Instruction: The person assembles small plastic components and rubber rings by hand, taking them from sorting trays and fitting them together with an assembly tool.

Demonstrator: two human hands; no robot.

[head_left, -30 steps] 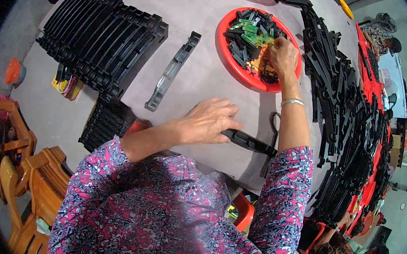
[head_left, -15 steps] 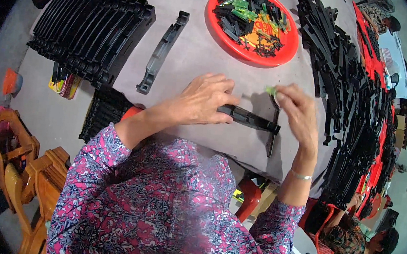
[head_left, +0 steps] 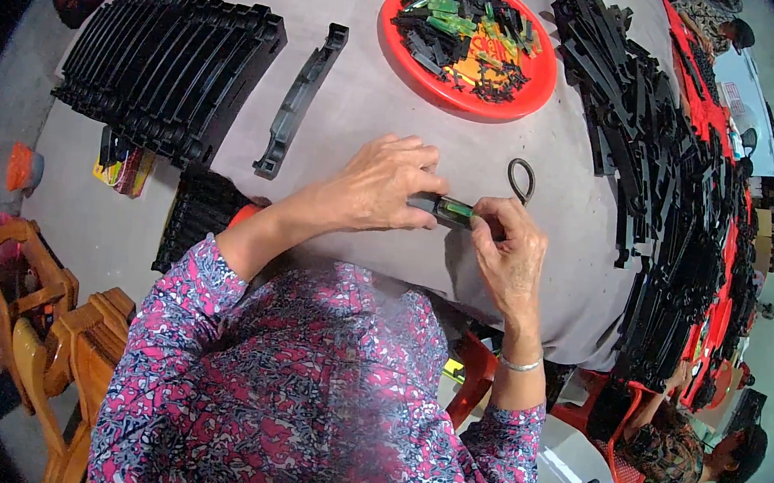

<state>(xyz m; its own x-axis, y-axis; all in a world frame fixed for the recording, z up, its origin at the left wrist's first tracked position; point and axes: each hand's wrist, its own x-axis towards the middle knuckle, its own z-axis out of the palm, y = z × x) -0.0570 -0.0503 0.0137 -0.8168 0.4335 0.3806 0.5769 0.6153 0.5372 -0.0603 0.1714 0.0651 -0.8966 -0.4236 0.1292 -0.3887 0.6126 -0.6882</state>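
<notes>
My left hand (head_left: pixel 381 186) is closed on a black plastic strip (head_left: pixel 429 203) held over the near part of the table. A small translucent green plastic piece (head_left: pixel 457 209) lies along the top of the strip. My right hand (head_left: pixel 512 255) has its fingers bent in a pinch at the green piece's right end, and it hides the rest of the strip. Just beyond the right hand, a dark loop-shaped handle (head_left: pixel 522 181) rests on the cloth; its lower part is covered by the hand.
A red round tray (head_left: pixel 544 79) holds green and black small parts. One separate black strip (head_left: pixel 301 100) lies left of it, beside a row of black strips (head_left: pixel 165 67). A large pile of black strips (head_left: pixel 645 165) covers the right side. Other people sit at the edges.
My right hand has come down and left, bringing the green piece onto the strip. The strip's far end is now under that hand. My left hand has barely moved.
</notes>
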